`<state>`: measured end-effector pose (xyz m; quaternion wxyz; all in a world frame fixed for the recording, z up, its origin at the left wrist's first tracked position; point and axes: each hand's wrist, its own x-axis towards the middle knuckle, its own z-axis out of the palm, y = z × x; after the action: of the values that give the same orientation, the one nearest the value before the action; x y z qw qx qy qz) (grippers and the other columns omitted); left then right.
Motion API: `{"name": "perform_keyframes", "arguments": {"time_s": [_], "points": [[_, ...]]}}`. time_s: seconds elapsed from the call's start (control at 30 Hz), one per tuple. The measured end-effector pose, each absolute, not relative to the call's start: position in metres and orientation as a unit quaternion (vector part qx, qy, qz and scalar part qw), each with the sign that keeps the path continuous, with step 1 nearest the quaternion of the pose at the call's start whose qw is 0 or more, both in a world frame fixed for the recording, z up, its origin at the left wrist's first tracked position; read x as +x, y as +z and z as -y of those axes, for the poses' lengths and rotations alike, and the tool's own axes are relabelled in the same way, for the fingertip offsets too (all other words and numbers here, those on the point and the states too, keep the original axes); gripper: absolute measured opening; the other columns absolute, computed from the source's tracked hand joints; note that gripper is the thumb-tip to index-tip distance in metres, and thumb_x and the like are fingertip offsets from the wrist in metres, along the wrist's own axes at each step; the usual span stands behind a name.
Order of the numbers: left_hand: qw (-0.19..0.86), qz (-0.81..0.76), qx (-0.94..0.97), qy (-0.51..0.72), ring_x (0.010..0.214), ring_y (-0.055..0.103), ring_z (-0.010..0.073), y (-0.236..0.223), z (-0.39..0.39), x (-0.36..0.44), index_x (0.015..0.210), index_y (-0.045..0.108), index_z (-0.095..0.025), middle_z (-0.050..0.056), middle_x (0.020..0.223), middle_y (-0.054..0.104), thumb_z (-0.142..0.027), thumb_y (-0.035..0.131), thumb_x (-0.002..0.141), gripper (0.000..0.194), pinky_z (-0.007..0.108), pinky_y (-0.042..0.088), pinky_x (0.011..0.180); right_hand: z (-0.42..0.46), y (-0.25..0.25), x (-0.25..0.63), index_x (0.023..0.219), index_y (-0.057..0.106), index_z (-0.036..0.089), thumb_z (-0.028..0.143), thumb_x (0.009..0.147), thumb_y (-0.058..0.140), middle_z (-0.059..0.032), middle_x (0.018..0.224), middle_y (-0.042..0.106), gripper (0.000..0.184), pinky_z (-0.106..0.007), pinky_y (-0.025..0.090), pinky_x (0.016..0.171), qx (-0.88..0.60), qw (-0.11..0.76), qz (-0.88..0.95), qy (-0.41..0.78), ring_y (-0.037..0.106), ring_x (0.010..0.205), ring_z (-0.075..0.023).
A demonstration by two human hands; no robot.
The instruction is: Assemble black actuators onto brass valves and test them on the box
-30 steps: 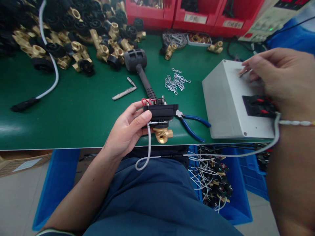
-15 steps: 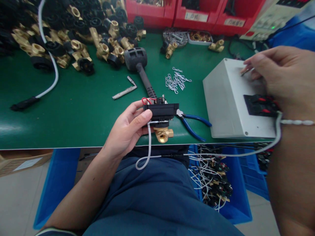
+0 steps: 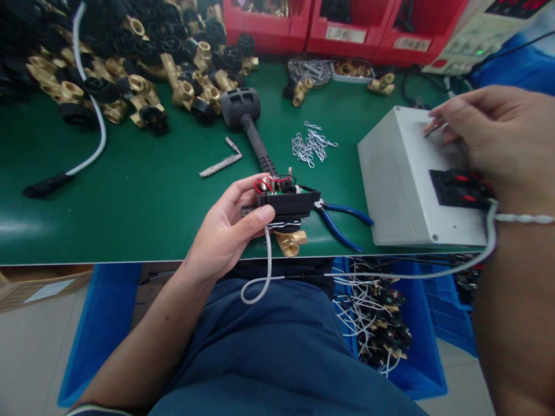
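My left hand (image 3: pixel 236 225) is closed around a motorized valve (image 3: pixel 288 205), with the thumb along its near side. Its black housing is uncovered on top, showing red wires and a green circuit board, and a brass body (image 3: pixel 290 242) sticks out below. From the housing a white cable (image 3: pixel 269 260) loops down and runs right to a grey control box (image 3: pixel 381 173). On the box's top face, my right hand (image 3: pixel 489 127) pinches a small metal switch lever (image 3: pixel 427 132). A black terminal block with red tabs (image 3: pixel 459 186) sits beside that hand.
Blue-handled pliers (image 3: pixel 344 222) lie right of the valve, a black mallet (image 3: pixel 251 121) behind it. Silver spring clips (image 3: pixel 310 144) and a bent metal tool (image 3: pixel 221 163) rest on the green bench. Brass valves (image 3: pixel 177 86) crowd the back left. Red bins (image 3: pixel 347 34) line the back.
My left hand has tipped the valve so that the wires and board inside its housing show, and moved it slightly right. My right hand stays at the switch lever.
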<state>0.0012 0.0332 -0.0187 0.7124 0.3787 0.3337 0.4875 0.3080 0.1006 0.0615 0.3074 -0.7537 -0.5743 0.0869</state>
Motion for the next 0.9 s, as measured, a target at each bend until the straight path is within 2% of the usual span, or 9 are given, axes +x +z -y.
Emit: {"name": "perform_keyframes", "arguments": {"time_s": [0.17, 0.4, 0.7, 0.9], "points": [[0.713, -0.349, 0.366, 0.486, 0.11, 0.073, 0.0278, -0.019, -0.033, 0.001, 0.119, 0.062, -0.022, 0.007, 0.122, 0.073, -0.037, 0.083, 0.079, 0.048, 0.032, 0.065, 0.08, -0.099, 0.063, 0.305, 0.115, 0.074, 0.004, 0.022, 0.101, 0.057, -0.0122, 0.103, 0.073, 0.029, -0.02, 0.037, 0.066, -0.765, 0.297, 0.565, 0.084, 0.048, 0.064, 0.0015], [0.724, -0.35, 0.353, 0.478, 0.108, 0.074, 0.0334, -0.017, -0.036, 0.001, 0.119, 0.06, -0.018, 0.011, 0.115, 0.075, -0.044, 0.08, 0.081, 0.05, 0.045, 0.064, 0.087, -0.101, 0.059, 0.312, 0.113, 0.074, 0.004, 0.022, 0.101, 0.056, -0.0105, 0.099, 0.073, 0.027, -0.022, 0.036, 0.067, -0.747, 0.299, 0.589, 0.078, 0.049, 0.064, 0.001], [0.72, -0.354, 0.348, 0.485, 0.099, 0.076, 0.03, -0.018, -0.037, 0.002, 0.115, 0.062, -0.016, 0.009, 0.107, 0.077, -0.043, 0.077, 0.083, 0.045, 0.04, 0.065, 0.08, -0.102, 0.059, 0.316, 0.114, 0.074, 0.006, 0.024, 0.101, 0.056, -0.011, 0.102, 0.073, 0.028, -0.021, 0.037, 0.067, -0.748, 0.299, 0.588, 0.079, 0.049, 0.065, 0.0006], [0.73, -0.346, 0.337, 0.484, 0.097, 0.077, 0.0301, -0.016, -0.036, 0.002, 0.115, 0.06, -0.017, 0.01, 0.109, 0.076, -0.042, 0.078, 0.081, 0.046, 0.039, 0.066, 0.074, -0.102, 0.056, 0.319, 0.109, 0.076, 0.01, 0.022, 0.099, 0.059, -0.0101, 0.098, 0.073, 0.023, -0.02, 0.036, 0.063, -0.736, 0.32, 0.591, 0.083, 0.049, 0.062, -0.0009]]}}
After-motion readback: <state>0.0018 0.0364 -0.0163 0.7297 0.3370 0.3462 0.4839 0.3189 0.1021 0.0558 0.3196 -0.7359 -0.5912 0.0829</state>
